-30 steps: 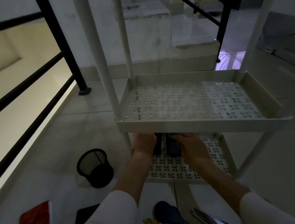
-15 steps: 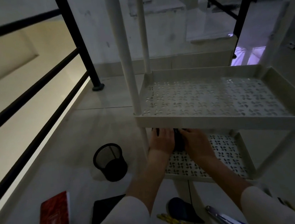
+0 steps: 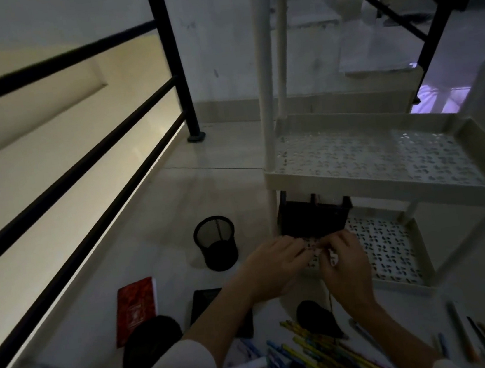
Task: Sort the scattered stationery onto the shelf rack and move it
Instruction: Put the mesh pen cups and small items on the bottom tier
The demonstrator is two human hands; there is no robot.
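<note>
Where the floor (image 3: 177,210) meets the lower right of the view, a cream shelf rack (image 3: 364,168) stands with its perforated middle tier bare and a black desk organizer (image 3: 311,219) sitting at the left end of its bottom tier (image 3: 386,248), tucked under the tier above. Both hands hover close together just in front of the organizer, over the near edge of the bottom tier. The left hand (image 3: 271,267) has its fingers bent and spread, and the right hand (image 3: 343,260) has its fingers curled; whether either pinches something small cannot be told in the dim, blurred light, and neither touches the organizer.

To the left of the rack, a black mesh pen cup (image 3: 215,243) stands upright on the floor. Nearer the person, a red notebook (image 3: 136,308) lies flat, with a black notebook (image 3: 207,303) just to its right, partly hidden by the left forearm. A dark oval pouch (image 3: 315,317) lies near the right wrist. At the near edge, a heap of coloured pencils (image 3: 314,355) is scattered across the floor, with a few more pens (image 3: 467,333) off to the right. A black metal railing (image 3: 73,161) runs along the left side.
</note>
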